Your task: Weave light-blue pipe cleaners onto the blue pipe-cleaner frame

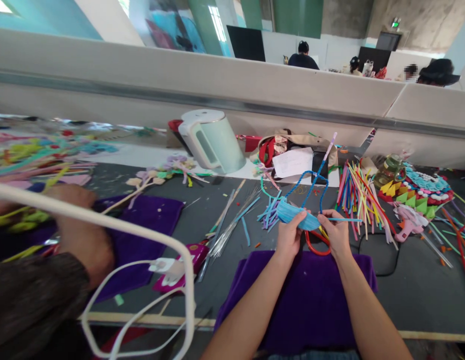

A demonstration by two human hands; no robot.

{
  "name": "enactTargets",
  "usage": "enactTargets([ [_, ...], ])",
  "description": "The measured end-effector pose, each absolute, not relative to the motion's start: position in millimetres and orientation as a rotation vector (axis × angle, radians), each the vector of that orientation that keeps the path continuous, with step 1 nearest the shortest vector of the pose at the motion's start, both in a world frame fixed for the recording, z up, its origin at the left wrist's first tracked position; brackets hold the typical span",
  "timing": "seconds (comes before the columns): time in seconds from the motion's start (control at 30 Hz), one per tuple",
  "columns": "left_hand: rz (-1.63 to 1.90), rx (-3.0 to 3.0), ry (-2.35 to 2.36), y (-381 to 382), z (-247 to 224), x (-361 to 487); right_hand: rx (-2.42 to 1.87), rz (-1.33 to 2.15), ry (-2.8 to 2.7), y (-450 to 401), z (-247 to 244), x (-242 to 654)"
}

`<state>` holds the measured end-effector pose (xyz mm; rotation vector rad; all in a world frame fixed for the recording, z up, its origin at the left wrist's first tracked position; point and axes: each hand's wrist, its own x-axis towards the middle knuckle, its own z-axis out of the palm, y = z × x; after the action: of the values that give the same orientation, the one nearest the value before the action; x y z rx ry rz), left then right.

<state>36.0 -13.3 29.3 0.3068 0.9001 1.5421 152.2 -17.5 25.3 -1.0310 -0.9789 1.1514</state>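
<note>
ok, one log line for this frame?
left hand: gripping light-blue piece | right hand: at blue strip | under forearms: purple cloth

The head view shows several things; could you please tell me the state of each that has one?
Blue craft piece, gripped by left hand and right hand
Kettle, standing, lid shut
Exit sign, lit green
Coloured stems, loose, fanned out
Glue gun, lying down
Purple cloth beneath the forearms, laid out

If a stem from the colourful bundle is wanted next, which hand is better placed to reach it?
Probably the right hand: it is nearer the colourful bundle, which lies on its side. The left hand grips the blue piece and could likely support it alone during the reach.
</note>
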Motion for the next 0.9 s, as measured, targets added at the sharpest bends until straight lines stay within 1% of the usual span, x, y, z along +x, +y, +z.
enactTargets([
  [0.1, 1.587, 0.275, 0.908, -13, 28, 37, -1.03, 1.138, -0.983, -17, 24, 149],
  [0.27, 1.555, 0.23, 0.915, -12, 29, 35, -1.029, 1.25, -0.975, -18, 27, 147],
  [0.37, 1.585, 0.232, 0.911, -12, 27, 35, -1.053, 1.18, -1.033, -20, 28, 147],
  [0.53, 1.741, 0.233, 0.992, -9, 21, 37, -1.113, 1.051, -1.119, -22, 26, 142],
  [0.73, 1.697, 0.235, 0.903, -8, 21, 35, -1.066, 1.205, -1.007, -22, 27, 141],
  [0.9, 1.724, 0.198, 0.959, -7, 20, 33, -1.054, 1.227, -0.966, -22, 25, 141],
])
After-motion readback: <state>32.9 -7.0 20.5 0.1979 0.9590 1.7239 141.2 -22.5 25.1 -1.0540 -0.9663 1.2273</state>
